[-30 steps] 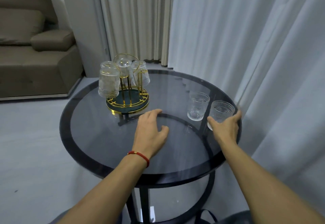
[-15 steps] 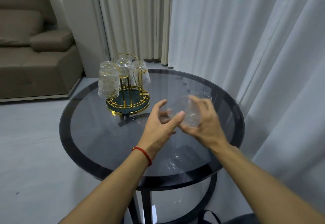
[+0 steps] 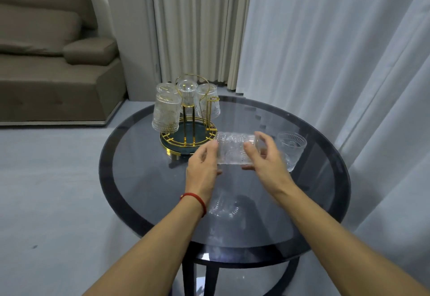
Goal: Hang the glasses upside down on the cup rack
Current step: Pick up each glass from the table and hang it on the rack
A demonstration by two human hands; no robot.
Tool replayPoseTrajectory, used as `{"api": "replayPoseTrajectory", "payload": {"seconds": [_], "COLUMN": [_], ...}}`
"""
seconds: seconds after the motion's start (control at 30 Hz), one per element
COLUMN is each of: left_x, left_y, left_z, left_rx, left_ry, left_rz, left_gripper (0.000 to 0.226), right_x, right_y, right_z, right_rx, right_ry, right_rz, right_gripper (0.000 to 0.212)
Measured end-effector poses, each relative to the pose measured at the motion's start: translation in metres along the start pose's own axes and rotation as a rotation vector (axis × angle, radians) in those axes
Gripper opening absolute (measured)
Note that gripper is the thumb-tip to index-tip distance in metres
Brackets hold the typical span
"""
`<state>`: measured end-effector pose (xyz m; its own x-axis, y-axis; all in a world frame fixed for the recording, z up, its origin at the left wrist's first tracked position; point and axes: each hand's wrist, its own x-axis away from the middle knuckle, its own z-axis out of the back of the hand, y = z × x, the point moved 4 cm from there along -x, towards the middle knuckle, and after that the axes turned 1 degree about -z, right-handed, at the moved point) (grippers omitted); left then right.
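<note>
A clear patterned glass (image 3: 232, 148) lies sideways in the air above the table, held between my left hand (image 3: 204, 167) and my right hand (image 3: 265, 158). Just beyond it stands the gold wire cup rack (image 3: 186, 133) on its dark green round base, with several glasses hanging upside down on its prongs, the nearest one (image 3: 165, 114) at its left. A second loose glass (image 3: 292, 149) stands upright on the table, partly behind my right hand.
The round dark glass table (image 3: 130, 179) has a black rim and legs. White curtains (image 3: 325, 51) hang close behind and to the right. A brown sofa (image 3: 46, 63) stands at the far left on a pale floor.
My right hand picked one upright glass off the table's right side and carried it to the middle. My left hand lifted from the table and joined it, and the glass is now turned sideways.
</note>
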<state>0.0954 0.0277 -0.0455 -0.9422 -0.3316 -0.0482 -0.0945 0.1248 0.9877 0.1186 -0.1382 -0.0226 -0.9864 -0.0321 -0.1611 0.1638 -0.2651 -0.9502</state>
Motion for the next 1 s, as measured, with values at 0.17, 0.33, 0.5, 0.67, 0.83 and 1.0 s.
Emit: {"api": "replayPoseTrajectory", "payload": {"seconds": [0.17,0.33,0.5,0.67,0.83,1.0], "left_x": [-0.02,-0.042,-0.052,-0.058,-0.059,-0.059], "left_y": [-0.019,-0.038,-0.049,-0.061,-0.064,-0.063], "left_z": [0.025,0.03,0.035,0.034,0.033,0.033], "left_rx": [-1.058,-1.267,-1.252,-1.239,-1.236,-1.241], "left_ry": [0.051,-0.049,-0.023,-0.055,-0.064,-0.064], "left_rz": [-0.213,-0.281,-0.317,-0.282,-0.268,-0.268], "left_gripper": [0.053,0.076,0.074,0.074,0.074,0.074], "right_x": [-0.04,-0.088,-0.122,-0.134,-0.138,-0.143], "right_y": [-0.03,-0.068,-0.094,-0.102,-0.098,-0.088], "right_z": [-0.001,-0.012,-0.031,-0.053,-0.072,-0.09], "right_rx": [0.195,0.227,0.3,0.396,0.498,0.585], "right_ry": [0.199,0.252,0.215,0.148,0.108,0.067], "right_rz": [0.151,0.168,0.185,0.245,0.265,0.267], "right_gripper": [0.069,0.072,0.071,0.073,0.073,0.076]}}
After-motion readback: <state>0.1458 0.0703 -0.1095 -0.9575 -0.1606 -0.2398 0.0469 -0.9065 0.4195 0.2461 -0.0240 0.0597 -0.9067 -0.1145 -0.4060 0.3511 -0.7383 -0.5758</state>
